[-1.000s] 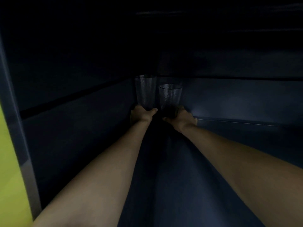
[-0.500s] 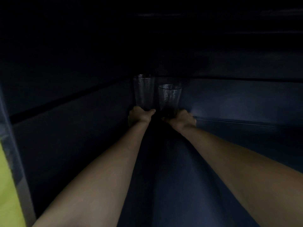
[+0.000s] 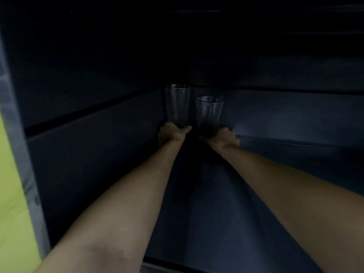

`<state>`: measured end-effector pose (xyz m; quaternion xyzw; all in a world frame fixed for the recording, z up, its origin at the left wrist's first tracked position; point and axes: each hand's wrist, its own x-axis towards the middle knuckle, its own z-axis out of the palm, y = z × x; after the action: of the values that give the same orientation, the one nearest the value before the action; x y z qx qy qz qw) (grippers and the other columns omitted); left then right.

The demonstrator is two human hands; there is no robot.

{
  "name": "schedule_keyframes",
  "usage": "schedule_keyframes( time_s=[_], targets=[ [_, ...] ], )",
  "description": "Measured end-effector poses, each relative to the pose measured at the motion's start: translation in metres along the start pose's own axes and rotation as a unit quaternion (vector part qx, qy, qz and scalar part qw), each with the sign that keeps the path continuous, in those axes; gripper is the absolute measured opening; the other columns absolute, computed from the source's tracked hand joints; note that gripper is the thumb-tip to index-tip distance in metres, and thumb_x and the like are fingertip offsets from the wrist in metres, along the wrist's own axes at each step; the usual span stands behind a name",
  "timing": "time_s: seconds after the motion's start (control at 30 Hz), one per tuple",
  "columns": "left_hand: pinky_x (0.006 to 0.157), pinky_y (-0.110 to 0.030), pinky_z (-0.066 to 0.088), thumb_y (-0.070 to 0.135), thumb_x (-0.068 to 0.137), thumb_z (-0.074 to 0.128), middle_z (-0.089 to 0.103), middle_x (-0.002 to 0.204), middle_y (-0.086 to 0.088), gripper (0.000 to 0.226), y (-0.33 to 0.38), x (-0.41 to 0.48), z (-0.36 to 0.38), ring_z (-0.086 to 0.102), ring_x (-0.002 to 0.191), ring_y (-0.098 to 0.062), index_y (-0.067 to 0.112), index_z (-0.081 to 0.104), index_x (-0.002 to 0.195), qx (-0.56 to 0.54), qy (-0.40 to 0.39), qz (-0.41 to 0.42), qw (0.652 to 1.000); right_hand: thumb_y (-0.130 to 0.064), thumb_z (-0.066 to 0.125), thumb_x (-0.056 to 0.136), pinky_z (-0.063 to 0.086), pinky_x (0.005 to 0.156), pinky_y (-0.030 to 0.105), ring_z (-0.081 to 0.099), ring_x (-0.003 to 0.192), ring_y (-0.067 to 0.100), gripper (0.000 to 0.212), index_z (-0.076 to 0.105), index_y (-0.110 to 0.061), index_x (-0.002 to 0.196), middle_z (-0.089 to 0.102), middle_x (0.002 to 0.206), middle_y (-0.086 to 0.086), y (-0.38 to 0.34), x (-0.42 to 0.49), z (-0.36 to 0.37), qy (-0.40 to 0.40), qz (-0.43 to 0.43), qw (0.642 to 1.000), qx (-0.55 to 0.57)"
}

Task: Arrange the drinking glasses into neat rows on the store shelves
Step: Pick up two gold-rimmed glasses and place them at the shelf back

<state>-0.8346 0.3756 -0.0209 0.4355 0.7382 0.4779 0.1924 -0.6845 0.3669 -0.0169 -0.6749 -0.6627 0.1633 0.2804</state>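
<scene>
Two clear textured drinking glasses stand upright side by side deep in the back left corner of a dark shelf [image 3: 212, 203]. The left glass [image 3: 177, 104] is taller in view and sits close to the left wall. The right glass [image 3: 209, 112] stands just beside it, slightly nearer. My left hand [image 3: 172, 133] wraps the base of the left glass. My right hand [image 3: 222, 137] grips the base of the right glass. Both arms reach far into the shelf, and the glass bottoms are hidden by my fingers.
The dark blue left side wall [image 3: 94, 138] and back wall [image 3: 295, 115] close in the corner. A shelf above [image 3: 216, 46] hangs low over the glasses. A grey upright post [image 3: 21, 154] and a yellow-green surface [image 3: 9, 203] lie at far left.
My hands and the two glasses stay in the same corner. Only the view has shifted slightly, with more of the yellow-green surface showing than half a second ago.
</scene>
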Motion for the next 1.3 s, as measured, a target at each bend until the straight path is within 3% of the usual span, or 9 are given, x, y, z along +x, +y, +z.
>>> schedule_keyframes(
  time_s=[0.2,0.37,0.57,0.73,0.9,0.97,1.07,1.2,1.3],
  targets=[
    [0.075,-0.030,0.052,0.051,0.076,0.078,0.068,0.120,-0.010,0.060,0.000,0.001,0.001,0.066,0.104,-0.031,0.011,0.065,0.119,-0.013,-0.013,0.009,1.000,-0.065,0.062,0.084,0.039,0.100,0.036,0.054,0.123,0.028,0.064,0.061,-0.018,0.128,0.063,0.128,0.008,0.001,0.004,0.003,-0.004,0.003,1.000,-0.016],
    [0.078,-0.031,0.051,0.043,0.080,0.078,0.063,0.128,-0.011,0.062,0.000,-0.003,-0.004,0.064,0.110,-0.031,0.009,0.058,0.129,-0.005,-0.028,0.017,0.999,-0.069,0.063,0.079,0.046,0.102,0.039,0.059,0.117,0.027,0.068,0.062,-0.019,0.125,0.065,0.125,0.007,0.001,0.007,0.007,-0.007,-0.007,1.000,-0.022],
    [0.076,-0.033,0.055,0.033,0.084,0.076,0.066,0.122,-0.012,0.051,0.002,-0.026,-0.013,0.066,0.105,-0.031,0.007,0.060,0.124,-0.039,0.010,0.024,0.999,-0.057,0.067,0.084,0.049,0.090,0.030,0.059,0.118,0.030,0.063,0.059,-0.016,0.130,0.063,0.129,0.009,0.011,-0.008,-0.009,-0.021,-0.050,0.998,-0.011],
    [0.065,-0.032,0.050,0.028,0.092,0.064,0.066,0.114,-0.014,0.036,0.000,-0.063,-0.026,0.066,0.095,-0.030,0.008,0.057,0.121,-0.048,0.015,0.011,0.999,-0.046,0.069,0.087,0.045,0.094,0.023,0.058,0.121,0.025,0.059,0.057,-0.018,0.137,0.063,0.133,0.006,0.024,-0.049,-0.034,-0.079,-0.061,0.995,0.030],
    [0.073,-0.031,0.051,0.014,0.097,0.052,0.065,0.111,-0.011,0.022,0.009,-0.106,-0.041,0.064,0.098,-0.028,0.008,0.063,0.116,-0.001,-0.054,0.013,0.998,-0.044,0.065,0.092,0.038,0.101,0.022,0.050,0.130,0.021,0.067,0.041,-0.018,0.148,0.052,0.144,0.003,0.040,-0.111,-0.071,-0.106,-0.053,0.989,0.084],
    [0.074,-0.031,0.050,0.011,0.098,0.051,0.062,0.093,-0.008,0.012,0.015,-0.124,-0.040,0.060,0.082,-0.022,0.011,0.061,0.091,0.009,-0.085,0.020,0.996,-0.046,0.064,0.092,0.038,0.097,0.019,0.052,0.126,0.018,0.064,0.044,-0.018,0.146,0.054,0.142,0.001,0.051,-0.134,-0.090,-0.117,-0.040,0.987,0.100],
    [0.061,-0.026,0.042,0.012,0.097,0.051,0.050,0.072,-0.001,0.029,0.029,-0.153,-0.036,0.046,0.063,-0.014,0.019,0.048,0.069,0.003,-0.147,0.038,0.988,-0.047,0.064,0.091,0.040,0.092,0.019,0.055,0.117,0.014,0.059,0.047,-0.022,0.142,0.060,0.133,-0.002,0.071,-0.161,-0.122,-0.120,-0.019,0.985,0.126],
    [0.061,-0.019,0.040,0.022,0.098,0.057,0.053,0.085,0.009,0.005,0.045,-0.195,-0.041,0.052,0.077,-0.007,0.023,0.059,0.094,-0.003,-0.240,0.080,0.968,-0.043,0.068,0.089,0.044,0.093,0.020,0.059,0.112,0.011,0.048,0.054,-0.025,0.132,0.066,0.122,-0.004,0.104,-0.191,-0.172,-0.083,0.003,0.985,0.150],
    [0.066,-0.013,0.040,0.026,0.097,0.062,0.057,0.097,0.014,0.010,0.054,-0.230,-0.043,0.053,0.088,0.000,0.025,0.065,0.106,-0.006,-0.293,0.124,0.948,-0.037,0.072,0.087,0.047,0.099,0.024,0.063,0.109,0.009,0.038,0.060,-0.026,0.121,0.069,0.114,-0.005,0.134,-0.221,-0.210,-0.034,0.016,0.984,0.175]
  ],
)
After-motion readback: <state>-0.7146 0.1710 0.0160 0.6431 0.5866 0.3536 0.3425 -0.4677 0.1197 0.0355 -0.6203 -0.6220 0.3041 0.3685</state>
